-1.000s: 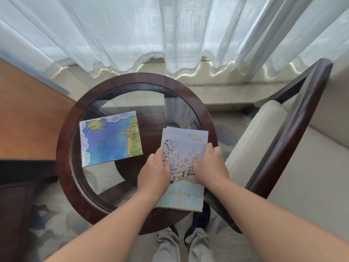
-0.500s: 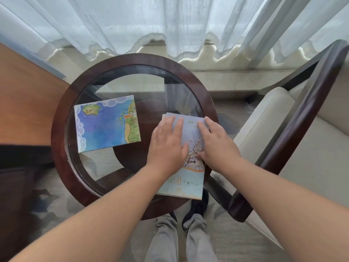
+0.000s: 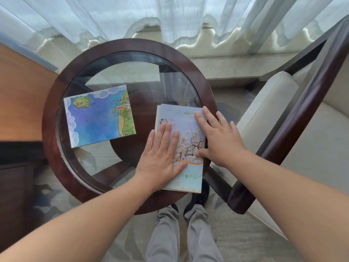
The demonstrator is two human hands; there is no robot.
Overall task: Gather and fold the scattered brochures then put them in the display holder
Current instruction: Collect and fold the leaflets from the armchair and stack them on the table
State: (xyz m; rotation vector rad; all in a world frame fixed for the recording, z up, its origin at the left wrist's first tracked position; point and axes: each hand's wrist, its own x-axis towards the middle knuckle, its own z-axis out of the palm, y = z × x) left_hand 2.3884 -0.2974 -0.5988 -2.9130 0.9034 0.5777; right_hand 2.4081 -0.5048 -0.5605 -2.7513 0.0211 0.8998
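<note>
Blossom brochure (image 3: 181, 118) lies at 5 o'clock on the counter (image 3: 51, 118), its near edge on the wooden rim. Left grip (image 3: 160, 154) and right grip (image 3: 221, 140) press it flat, fingers straight, clasping nothing. Uneven pressure on slick glass could slide it off or skew the fold.

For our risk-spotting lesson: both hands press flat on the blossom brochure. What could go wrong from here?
1. The blossom brochure has its near end over the table rim; a push from the left hand or right hand might slide it off.
2. Its layers fan out at the far left corner, so pressing may set crooked creases.
</note>
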